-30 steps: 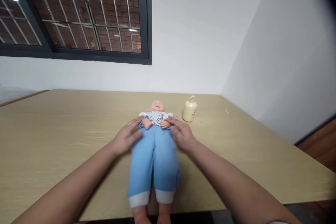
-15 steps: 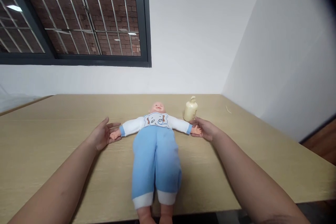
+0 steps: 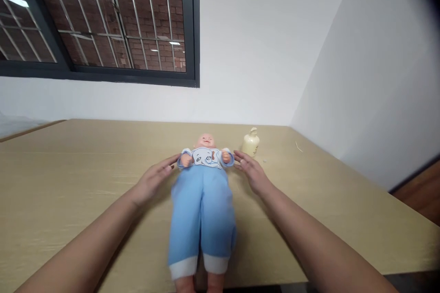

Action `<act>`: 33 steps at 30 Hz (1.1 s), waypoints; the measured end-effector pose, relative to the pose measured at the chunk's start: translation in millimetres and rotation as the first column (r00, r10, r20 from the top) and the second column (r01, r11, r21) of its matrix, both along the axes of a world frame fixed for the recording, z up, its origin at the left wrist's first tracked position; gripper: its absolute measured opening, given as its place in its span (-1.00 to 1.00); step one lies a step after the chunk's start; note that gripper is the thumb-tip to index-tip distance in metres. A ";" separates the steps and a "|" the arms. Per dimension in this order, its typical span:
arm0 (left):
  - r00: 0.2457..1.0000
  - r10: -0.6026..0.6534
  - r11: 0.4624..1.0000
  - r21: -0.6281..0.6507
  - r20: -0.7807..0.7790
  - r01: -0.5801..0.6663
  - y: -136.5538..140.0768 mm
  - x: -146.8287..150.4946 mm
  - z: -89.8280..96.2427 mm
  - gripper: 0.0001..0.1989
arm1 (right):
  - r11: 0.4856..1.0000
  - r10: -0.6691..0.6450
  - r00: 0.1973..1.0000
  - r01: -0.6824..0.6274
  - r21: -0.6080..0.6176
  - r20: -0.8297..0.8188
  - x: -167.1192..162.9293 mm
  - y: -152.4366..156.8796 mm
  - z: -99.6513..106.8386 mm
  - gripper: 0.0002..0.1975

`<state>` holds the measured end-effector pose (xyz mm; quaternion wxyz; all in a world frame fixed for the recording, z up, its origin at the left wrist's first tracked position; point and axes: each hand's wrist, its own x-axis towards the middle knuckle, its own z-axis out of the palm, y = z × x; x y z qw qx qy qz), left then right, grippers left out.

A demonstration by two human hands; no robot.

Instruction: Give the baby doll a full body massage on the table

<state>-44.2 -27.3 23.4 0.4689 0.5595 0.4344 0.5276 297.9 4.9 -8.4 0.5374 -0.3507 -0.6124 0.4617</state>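
On the tabletop (image 3: 85,160), centre and slightly near: baby doll (image 3: 202,192) lying on its back, head at the far end, feet hanging past the near edge. Doll's arms are folded in over its chest, small fists on the elephant print.

Risks, as I read it:
- Legs overhang the near edge. Any pull toward the near side could slide the doll off; the blue trousers look slick on the wood.
- Cream pump bottle (image 3: 250,142) stands upright just far-right of the doll's shoulder, close to the right hand (image 3: 252,173). A wide outward sweep on that side could knock it over.

Hand pose:
- Left hand (image 3: 153,182): fingers apart and extended, palm turned inward, fingertips at the doll's left-side sleeve. Touching or just short, can't tell. Not clamped on anything.
- Right hand: same, mirrored, spread flat, fingertips beside the right-side sleeve cuff, gripping nothing.
- Both forearms come in from the near corners, converging on the doll's chest.
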 end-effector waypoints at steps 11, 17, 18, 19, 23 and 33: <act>0.858 -0.028 0.948 0.260 -0.513 0.186 2.8 5.1 -12.1 -0.36 | 0.976 -0.097 0.955 0.037 0.213 0.279 -16.7 -5.8 -4.6 -0.50; 0.977 0.072 0.994 -0.098 0.200 -0.053 26.0 -35.4 -14.3 -0.32 | 0.923 -0.177 0.927 0.040 -0.383 -0.331 28.7 20.9 5.5 -0.51; 0.956 0.100 0.982 -0.184 0.276 -0.049 30.2 -46.0 -16.3 -0.31 | 0.873 -0.162 0.918 -0.038 -0.486 -0.362 39.0 24.6 6.8 -0.49; 0.942 0.135 0.960 -0.276 0.307 -0.048 34.0 -56.5 -18.8 -0.30 | 0.820 -0.133 0.917 -0.112 -0.562 -0.377 49.2 28.1 7.3 -0.49; 0.935 0.193 0.886 -0.463 0.297 -0.036 44.3 -84.5 -29.5 -0.31 | 0.734 -0.123 0.959 -0.084 -0.673 -0.254 77.6 39.6 1.6 -0.61; 0.964 0.152 0.877 -0.479 0.218 -0.029 40.6 -74.8 -30.6 -0.45 | 0.784 0.026 0.986 -0.123 -0.609 -0.165 66.9 32.0 -4.3 -0.75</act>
